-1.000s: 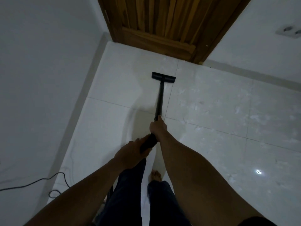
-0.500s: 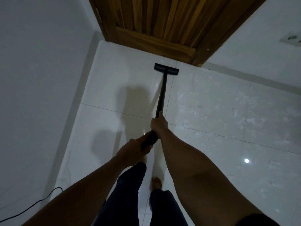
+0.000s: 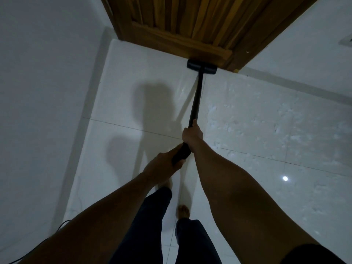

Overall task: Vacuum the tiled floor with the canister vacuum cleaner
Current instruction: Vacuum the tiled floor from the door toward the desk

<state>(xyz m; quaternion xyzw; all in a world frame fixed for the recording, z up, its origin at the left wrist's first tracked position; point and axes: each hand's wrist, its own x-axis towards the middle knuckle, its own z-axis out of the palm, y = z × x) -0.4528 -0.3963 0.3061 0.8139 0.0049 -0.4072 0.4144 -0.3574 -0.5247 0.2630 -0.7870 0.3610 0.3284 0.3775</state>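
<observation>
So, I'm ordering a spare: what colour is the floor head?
The floor head is black, per the head view.

Shows a slatted wooden door (image 3: 190,21) ahead in a darker frame (image 3: 122,25), a white wall (image 3: 47,92) to its left, and a socket plate (image 3: 345,45) at the right edge.

Head cam, wide-angle, looks fwd & down at tiled floor (image 3: 247,130).

One door (image 3: 190,21). One wand (image 3: 195,100) with one floor head (image 3: 202,66), just beside the door. Two hands grip the wand: left hand (image 3: 162,166) and right hand (image 3: 191,135). Two bare feet (image 3: 183,211). One cable (image 3: 62,224). One socket (image 3: 345,45), right of the door.
</observation>
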